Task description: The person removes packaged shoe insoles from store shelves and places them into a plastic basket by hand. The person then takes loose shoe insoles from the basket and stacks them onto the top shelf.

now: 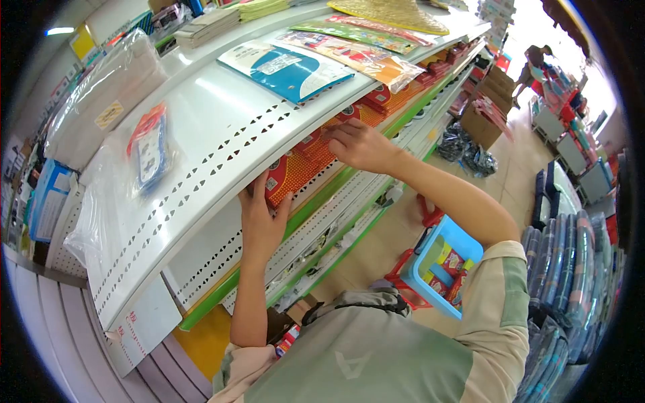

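Note:
A row of flat red-and-orange packets [306, 161] lies on the shelf just under the white top panel. My left hand [262, 221] grips the near end of the row, its thumb and fingers on either side of a red packet [281, 178]; some fingertips are hidden behind it. Farther along, my right hand [363, 144] has its fingers curled against the packets, pinching one at its edge. Beyond that hand, more red and orange packets [390, 101] continue along the same shelf.
On the white top panel [201, 101] lie a blue-and-white package [285, 67], a small blue-and-red package [149, 148] and a straw hat [390, 15]. Below right stands a blue basket [443, 232] with colourful packs inside. Bagged dark goods [571, 262] stack at right; a cardboard box [480, 121] sits on the floor.

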{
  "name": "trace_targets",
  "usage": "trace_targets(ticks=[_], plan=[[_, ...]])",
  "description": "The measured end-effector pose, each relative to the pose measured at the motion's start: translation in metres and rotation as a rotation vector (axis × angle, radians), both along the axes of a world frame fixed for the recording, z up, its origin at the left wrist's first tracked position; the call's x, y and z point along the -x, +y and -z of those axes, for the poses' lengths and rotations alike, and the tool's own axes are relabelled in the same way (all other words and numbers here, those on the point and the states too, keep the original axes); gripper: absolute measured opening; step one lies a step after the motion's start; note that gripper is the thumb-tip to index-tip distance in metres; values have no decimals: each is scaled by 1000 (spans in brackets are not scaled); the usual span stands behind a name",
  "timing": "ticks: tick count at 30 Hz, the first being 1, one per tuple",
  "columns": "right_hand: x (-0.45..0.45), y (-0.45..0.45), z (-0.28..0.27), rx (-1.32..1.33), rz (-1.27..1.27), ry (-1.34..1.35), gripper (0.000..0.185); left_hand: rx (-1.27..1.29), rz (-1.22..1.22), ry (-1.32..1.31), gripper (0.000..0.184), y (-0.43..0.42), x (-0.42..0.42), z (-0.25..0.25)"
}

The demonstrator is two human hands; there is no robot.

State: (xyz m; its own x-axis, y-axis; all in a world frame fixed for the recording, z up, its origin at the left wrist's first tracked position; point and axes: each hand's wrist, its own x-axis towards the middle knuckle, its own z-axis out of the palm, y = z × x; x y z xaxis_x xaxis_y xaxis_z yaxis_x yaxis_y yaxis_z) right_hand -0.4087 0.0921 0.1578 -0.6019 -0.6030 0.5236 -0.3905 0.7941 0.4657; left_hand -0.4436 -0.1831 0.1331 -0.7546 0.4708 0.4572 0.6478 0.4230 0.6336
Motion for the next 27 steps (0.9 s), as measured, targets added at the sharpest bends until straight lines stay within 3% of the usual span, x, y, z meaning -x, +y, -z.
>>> trace_targets(ticks=[13, 16, 21, 27], plan=[[-5, 3, 6, 153, 51, -3, 39, 0, -2, -19, 61, -1, 2, 3], [-8, 5, 2, 179, 64, -133, 40, 20, -15, 27, 61, 0, 2, 3], [-11, 12, 8, 278, 4, -177, 36, -20, 15, -61, 64, 2, -2, -3], [-7, 13, 8, 342, -36, -228, 32, -6, 13, 43, 60, 0, 2, 4]])
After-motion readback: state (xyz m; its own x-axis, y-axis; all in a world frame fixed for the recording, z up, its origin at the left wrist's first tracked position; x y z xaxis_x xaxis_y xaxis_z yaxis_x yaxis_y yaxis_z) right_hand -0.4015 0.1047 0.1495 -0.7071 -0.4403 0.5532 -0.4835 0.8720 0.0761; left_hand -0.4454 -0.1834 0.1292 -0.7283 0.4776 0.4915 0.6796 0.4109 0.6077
